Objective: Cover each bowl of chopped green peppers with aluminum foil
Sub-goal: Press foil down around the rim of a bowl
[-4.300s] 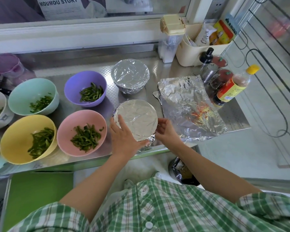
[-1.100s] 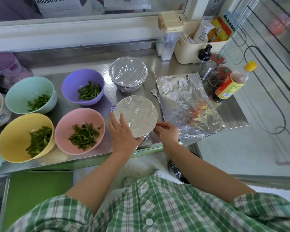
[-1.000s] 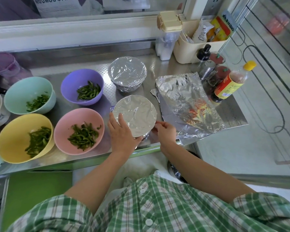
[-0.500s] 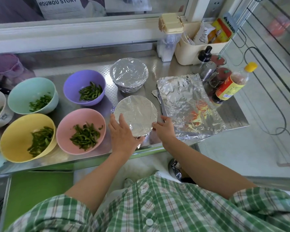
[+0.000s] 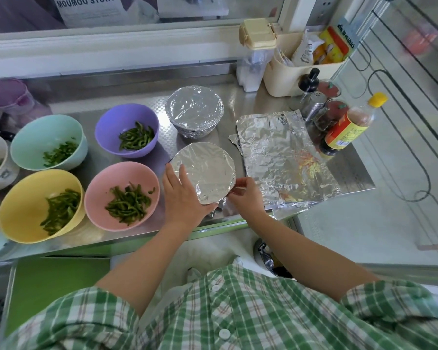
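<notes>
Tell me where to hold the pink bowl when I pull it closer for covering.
Probably best: grip the pink bowl by its bare near-right rim from above, thumb outside. The peppers lie mid-bowl, the yellow bowl crowds its left, and the left hand is nearest there.

Counter [image 5: 248, 104]: I see a patterned steel top below a white window ledge.
Rear right: a cream caddy [image 5: 288, 72] holds packets. A clear canister [image 5: 256, 54] with a cream flip lid stands just to its left.
Right edge: I count a black-capped bottle [image 5: 307, 83], a steel shaker [image 5: 312, 103], two red-lidded jars [image 5: 329, 88] and a yellow-capped sauce bottle [image 5: 347, 127], grouped close together.
Rear left: a purple jug [image 5: 9, 97].
Behind the glass: a sign [image 5: 91, 6] I read as "MOUMOU STORY".
Lower left: a green flat surface [image 5: 53, 284].
</notes>
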Demonstrator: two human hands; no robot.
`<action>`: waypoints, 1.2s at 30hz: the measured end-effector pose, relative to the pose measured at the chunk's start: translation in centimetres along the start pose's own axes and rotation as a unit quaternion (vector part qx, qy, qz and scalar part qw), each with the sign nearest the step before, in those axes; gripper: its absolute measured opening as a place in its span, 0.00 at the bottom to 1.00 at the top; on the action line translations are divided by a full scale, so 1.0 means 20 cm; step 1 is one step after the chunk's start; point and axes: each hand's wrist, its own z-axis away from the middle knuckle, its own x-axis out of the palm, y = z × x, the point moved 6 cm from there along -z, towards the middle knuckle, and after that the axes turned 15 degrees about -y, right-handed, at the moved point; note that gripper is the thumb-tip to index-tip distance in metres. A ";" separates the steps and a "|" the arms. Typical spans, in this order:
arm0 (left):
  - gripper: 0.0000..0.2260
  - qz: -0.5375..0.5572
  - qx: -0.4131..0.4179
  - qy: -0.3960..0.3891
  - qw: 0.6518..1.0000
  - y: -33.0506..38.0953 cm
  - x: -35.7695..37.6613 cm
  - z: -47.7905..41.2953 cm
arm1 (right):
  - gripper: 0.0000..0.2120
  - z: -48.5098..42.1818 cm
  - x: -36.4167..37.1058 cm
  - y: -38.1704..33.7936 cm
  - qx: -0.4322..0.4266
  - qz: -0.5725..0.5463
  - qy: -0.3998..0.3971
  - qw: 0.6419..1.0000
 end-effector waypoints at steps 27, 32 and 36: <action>0.59 0.012 0.001 0.027 1.000 -0.01 0.00 -0.02 | 0.23 -0.01 0.05 -0.01 0.010 0.060 0.061 0.996; 0.58 0.008 -0.003 0.024 1.000 -0.02 0.01 -0.03 | 0.17 -0.02 0.03 0.02 0.042 0.046 0.061 0.996; 0.59 0.007 -0.003 0.018 1.000 -0.03 0.01 -0.03 | 0.11 -0.03 0.03 0.05 0.072 -0.008 0.050 0.996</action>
